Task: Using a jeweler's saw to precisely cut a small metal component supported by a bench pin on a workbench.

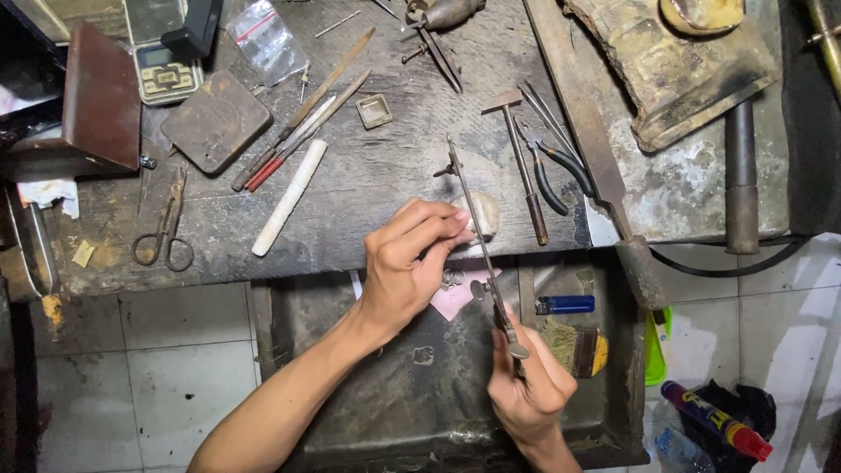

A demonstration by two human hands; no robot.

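Left hand (405, 267): my grip pinches a small pale piece (480, 215) at the desk (368, 188) edge | Right hand (528, 381): my grip clenched on saw (477, 229) handle, blade across the piece | Pliers (550, 171) nearby.
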